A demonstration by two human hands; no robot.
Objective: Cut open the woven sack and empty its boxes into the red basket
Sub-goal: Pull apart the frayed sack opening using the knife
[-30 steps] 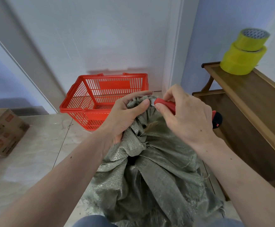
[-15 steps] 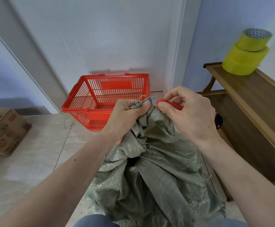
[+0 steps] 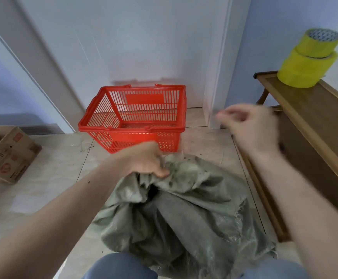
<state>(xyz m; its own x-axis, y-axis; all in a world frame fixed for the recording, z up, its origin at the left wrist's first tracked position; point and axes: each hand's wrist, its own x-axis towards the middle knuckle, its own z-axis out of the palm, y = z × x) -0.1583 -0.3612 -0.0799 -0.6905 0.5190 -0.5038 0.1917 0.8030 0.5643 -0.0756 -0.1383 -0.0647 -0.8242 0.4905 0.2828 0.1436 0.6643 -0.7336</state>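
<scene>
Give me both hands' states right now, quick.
Left hand: grips the woven sack at its gathered top.
Right hand: raised clear of the sack, blurred; grip cannot be told.

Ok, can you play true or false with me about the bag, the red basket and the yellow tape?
1. The red basket has boxes in it. False: no boxes show inside it.
2. The left hand grips the top of the woven sack. True.
3. The yellow tape rolls lie on the floor. False: they are stacked on the wooden table.
4. The right hand is up in the air, off the sack. True.
5. A cardboard box sits on the floor at the left. True.
</scene>
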